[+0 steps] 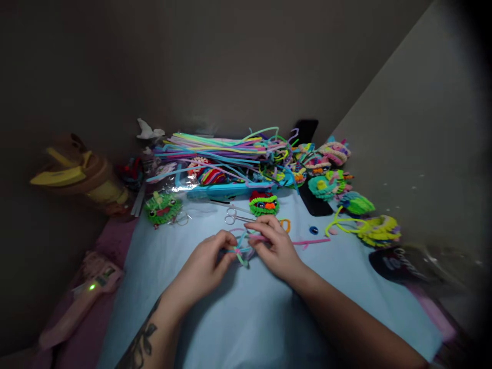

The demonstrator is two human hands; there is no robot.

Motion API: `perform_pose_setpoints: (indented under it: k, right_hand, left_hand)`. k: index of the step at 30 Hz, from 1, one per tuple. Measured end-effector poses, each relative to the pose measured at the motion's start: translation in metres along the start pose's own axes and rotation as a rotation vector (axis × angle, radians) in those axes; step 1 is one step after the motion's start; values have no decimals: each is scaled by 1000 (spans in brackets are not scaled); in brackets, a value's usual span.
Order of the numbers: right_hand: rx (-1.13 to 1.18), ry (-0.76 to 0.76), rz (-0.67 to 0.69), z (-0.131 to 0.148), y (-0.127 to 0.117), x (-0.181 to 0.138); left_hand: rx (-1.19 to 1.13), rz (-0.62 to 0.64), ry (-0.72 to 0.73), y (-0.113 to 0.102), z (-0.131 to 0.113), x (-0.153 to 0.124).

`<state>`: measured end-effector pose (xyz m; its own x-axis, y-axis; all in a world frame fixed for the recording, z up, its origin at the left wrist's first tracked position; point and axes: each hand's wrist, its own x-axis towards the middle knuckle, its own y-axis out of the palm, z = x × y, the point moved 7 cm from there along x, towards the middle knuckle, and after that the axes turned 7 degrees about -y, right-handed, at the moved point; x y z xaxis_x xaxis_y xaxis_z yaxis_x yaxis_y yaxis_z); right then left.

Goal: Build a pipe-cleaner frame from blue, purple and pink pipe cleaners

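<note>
Between my two hands is a small open frame of bent pipe cleaners (243, 260) in green, blue, pink and lilac. My left hand (209, 261) pinches its left side between thumb and fingers. Over its right side my right hand (274, 248) is closed, holding a pink pipe cleaner (311, 241) whose long end sticks out to the right. Just behind my right hand lie small scissors (230, 217), partly covered by the fingers. An orange bent loop (286, 225) shows beside the knuckles. A red and green pipe-cleaner figure with eyes (264, 204) sits beyond.
Pipe cleaners (219, 146) are heaped over a blue tray (226, 190) at the back. A green figure (163, 207) stands left, several colourful ones (378, 230) right. A lidded cup (103, 189) and a pink device with a green light (86, 294) flank the left edge.
</note>
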<state>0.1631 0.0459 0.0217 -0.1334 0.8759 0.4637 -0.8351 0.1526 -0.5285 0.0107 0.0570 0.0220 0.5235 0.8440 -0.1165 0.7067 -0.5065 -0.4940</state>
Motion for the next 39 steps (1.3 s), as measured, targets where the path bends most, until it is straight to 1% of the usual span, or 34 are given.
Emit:
perform_pose_setpoints:
  k: [2,3,4,5,7,8,9,11,13,17,19,20,23,25,30,35,39]
  right_hand:
    - [22,-44,45,3,2,0]
    - [36,-53,60,5,2,1]
    - [50,-54,62,5,2,1]
    - [65,-47,49,6,1,1]
    - [94,-8,-12,5,-3,1]
    - [105,13,-49,4,-5,0]
    - [112,30,-84,3,-6,-1]
    - [108,39,-139,2,-9,-4]
    - [91,17,-175,2,-10,-7]
    - [75,-27,-197,6,-9,-11]
    - [72,-5,-166,7,-6,-9]
    - [71,19,-143,7,-5,-8]
    - [63,106,-96,7,0,-6]
    - [47,141,-101,8,1,-6]
    - [19,142,-128,8,2,-7]
    - [37,98,-88,9,3,-7]
    - [39,95,-67,13,3,-5]
  left_hand:
    - [43,7,58,0,-5,-1]
    - [63,-31,90,-3,-7,-1]
    - [83,-105,120,-8,-9,-2]
    - [102,-204,142,-14,-10,-2]
    - [128,-403,164,-26,-12,-5]
    - [131,-464,163,-29,-11,-6]
    - [130,-483,156,-30,-11,-7]
    - [117,-437,135,-26,-9,-4]
    - [103,-371,103,-19,-5,-1]
    - [64,-299,61,-11,0,3]
    - [77,-316,72,-10,-2,2]
    - [107,-345,90,-11,-4,0]
    - [251,-446,178,-12,-16,-6]
    - [314,-466,230,-9,-22,-9]
    - [346,-445,254,-5,-25,-9]
    - [332,-408,268,-7,-25,-8]
    - [290,-387,245,-8,-24,-6]
